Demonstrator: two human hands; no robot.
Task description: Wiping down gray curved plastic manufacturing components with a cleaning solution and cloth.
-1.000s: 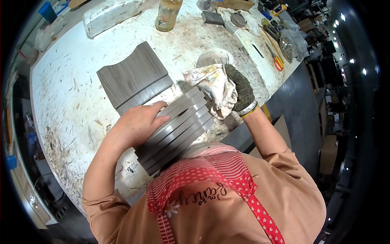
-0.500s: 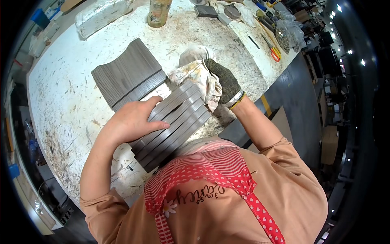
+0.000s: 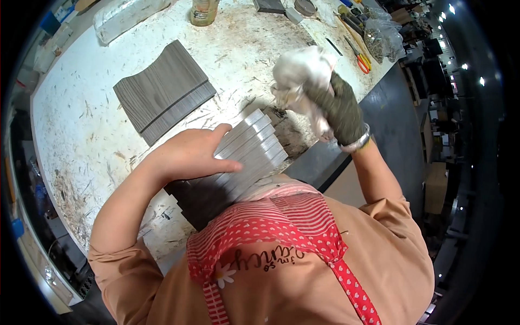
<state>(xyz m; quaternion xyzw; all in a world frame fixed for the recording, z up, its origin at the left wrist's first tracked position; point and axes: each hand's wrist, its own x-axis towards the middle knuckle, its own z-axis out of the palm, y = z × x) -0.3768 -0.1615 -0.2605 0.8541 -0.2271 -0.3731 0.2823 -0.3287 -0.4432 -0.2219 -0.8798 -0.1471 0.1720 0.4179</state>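
My left hand (image 3: pixel 192 154) is bare and wraps round a stack of grey wood-grain panels (image 3: pixel 252 146), its thumb lying across their edges. The stack stands on edge against my apron, with the panel ends stepped. My right hand (image 3: pixel 341 111), in a dark work glove, grips a crumpled, stained white rag (image 3: pixel 306 76) and is blurred by motion. The rag is apart from the stack, to its right. Beyond my left hand, another grey wood-grain panel (image 3: pixel 165 89) with a curved far edge and a grooved strip lies flat on the table.
The scuffed white table (image 3: pixel 81 146) has its edge on my right. At the back are a plastic-wrapped block (image 3: pixel 130 19), a jar (image 3: pixel 204 12) and a dark block (image 3: pixel 269 5). Orange-handled scissors (image 3: pixel 363 64) lie near a clear plastic bag (image 3: pixel 382 35) at the far right.
My right hand has moved right with the rag, away from the stack. The gaps between the held panels have narrowed, and my left hand still holds them.
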